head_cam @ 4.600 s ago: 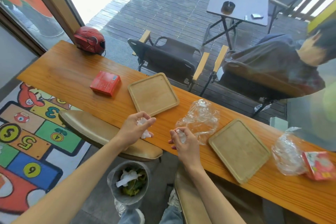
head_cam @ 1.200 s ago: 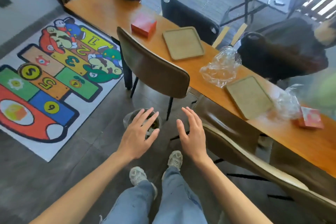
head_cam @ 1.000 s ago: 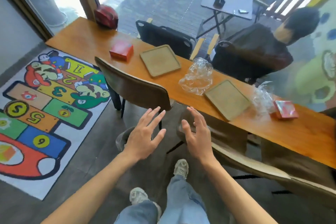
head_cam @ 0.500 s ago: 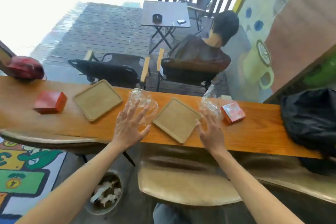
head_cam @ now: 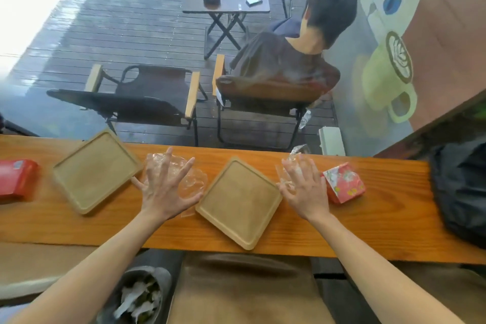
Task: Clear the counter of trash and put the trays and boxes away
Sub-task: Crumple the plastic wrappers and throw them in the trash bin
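Note:
Two empty wooden trays lie on the orange wooden counter: one at the left, one in the middle. Between them sits a crumpled clear plastic wrapper, and my left hand is spread open right over it. A second clear wrapper lies right of the middle tray, under the spread fingers of my right hand. Beside that hand stands a red patterned box. Another red box rests at the counter's far left.
A grey bin holding paper scraps stands on the floor below the counter, left of a tan chair seat. A black bag lies at the counter's right end. Beyond the glass, a person sits on a chair on the deck.
My view has come up from the floor and bin to the counter. Both open hands have reached forward from above the bin and now hover over the two plastic wrappers.

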